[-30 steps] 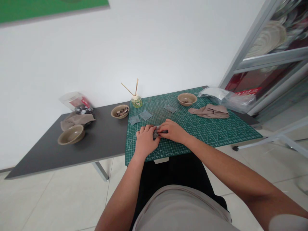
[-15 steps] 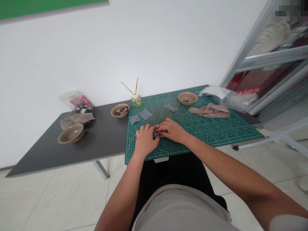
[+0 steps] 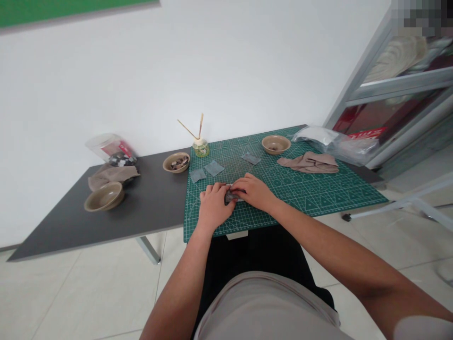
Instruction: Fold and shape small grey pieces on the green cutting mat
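Note:
At the front of the green cutting mat (image 3: 300, 189), both hands meet over a small, dark grey crinkled bag (image 3: 231, 196). My left hand (image 3: 215, 206) has its fingers curled round the bag's left side. From the right, my right hand (image 3: 255, 192) pinches the bag's upper part. The fingers cover much of it, so its contents cannot be made out. Beyond the hands lie small clear bags: one (image 3: 197, 175) beside another (image 3: 214, 168) on the left, and a third (image 3: 251, 158) farther right.
A bowl of small brown and pale pieces (image 3: 176, 163) stands left of a reed diffuser (image 3: 201, 147). Another bowl (image 3: 276, 145) is at the back, near a brown cloth (image 3: 311, 163) and plastic packaging (image 3: 336, 141). Far left are a bowl (image 3: 104, 197), cloth (image 3: 113, 175) and jar (image 3: 111, 148).
My right fingers have shifted slightly on the grey bag, and its visible shape differs a little. Both hands otherwise stay in place.

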`<state>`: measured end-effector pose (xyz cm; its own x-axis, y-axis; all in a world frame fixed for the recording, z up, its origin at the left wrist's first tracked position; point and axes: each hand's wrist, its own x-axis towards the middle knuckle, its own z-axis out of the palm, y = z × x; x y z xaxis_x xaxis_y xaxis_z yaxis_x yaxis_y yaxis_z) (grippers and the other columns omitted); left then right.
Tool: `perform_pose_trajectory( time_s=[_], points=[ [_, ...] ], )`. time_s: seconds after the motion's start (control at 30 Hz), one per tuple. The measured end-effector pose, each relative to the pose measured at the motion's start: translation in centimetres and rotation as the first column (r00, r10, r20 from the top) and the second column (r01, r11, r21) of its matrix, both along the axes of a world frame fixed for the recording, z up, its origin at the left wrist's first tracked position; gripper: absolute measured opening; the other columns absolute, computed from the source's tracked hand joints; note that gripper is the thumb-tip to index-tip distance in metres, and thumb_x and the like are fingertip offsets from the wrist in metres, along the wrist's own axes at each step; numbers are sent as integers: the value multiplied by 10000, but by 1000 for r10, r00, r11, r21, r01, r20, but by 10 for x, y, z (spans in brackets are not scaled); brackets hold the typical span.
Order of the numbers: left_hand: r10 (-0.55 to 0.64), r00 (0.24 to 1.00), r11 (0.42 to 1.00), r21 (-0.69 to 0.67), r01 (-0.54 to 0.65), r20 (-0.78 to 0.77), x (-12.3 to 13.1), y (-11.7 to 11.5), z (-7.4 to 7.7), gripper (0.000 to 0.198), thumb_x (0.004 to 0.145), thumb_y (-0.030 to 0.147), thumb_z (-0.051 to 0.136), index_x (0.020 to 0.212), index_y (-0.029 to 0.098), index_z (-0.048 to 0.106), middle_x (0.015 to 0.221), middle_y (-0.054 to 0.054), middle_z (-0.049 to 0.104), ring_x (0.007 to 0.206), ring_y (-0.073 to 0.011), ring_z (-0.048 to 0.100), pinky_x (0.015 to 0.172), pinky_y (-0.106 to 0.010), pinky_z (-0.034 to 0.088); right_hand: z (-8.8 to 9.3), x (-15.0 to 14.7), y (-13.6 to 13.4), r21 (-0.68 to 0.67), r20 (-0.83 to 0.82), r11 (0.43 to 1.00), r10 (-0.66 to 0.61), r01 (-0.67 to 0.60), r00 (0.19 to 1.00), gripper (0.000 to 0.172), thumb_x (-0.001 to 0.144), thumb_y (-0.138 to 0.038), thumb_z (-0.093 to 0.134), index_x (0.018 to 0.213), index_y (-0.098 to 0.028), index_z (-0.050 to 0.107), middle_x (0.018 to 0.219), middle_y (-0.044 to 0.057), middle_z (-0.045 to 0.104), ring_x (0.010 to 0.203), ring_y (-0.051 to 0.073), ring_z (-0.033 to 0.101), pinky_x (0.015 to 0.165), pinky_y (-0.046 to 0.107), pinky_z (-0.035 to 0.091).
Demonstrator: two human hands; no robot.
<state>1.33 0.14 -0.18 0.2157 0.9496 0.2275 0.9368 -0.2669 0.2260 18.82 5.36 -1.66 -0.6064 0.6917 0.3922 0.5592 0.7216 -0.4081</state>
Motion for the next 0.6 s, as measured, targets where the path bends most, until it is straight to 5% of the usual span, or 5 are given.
perform_pose_trajectory(
  time_s=[0.3, 0.6],
  points=[
    [31, 997, 999, -19, -30, 75, -2, 2, 1, 214, 902, 331, 574, 1094, 298, 663, 1183, -47, 651, 1082, -270, 535, 866, -426, 419, 6, 3, -8, -108, -100, 986, -138, 127, 985, 231, 923, -243, 606, 1148, -216, 655, 1080, 45, 712, 970, 214, 572, 872, 358, 466],
    [52, 958, 998, -31, -46, 281, -6, 5, 0, 80, 866, 287, 613, 933, 249, 632, 1015, -35, 694, 1031, -246, 572, 896, -404, 426, 1, 4, -20, -45, 103, 943, -323, 329, 941, 495, 805, -549, 694, 1128, -177, 647, 1220, 147, 608, 1087, 342, 512, 891, 482, 427]
  ],
)
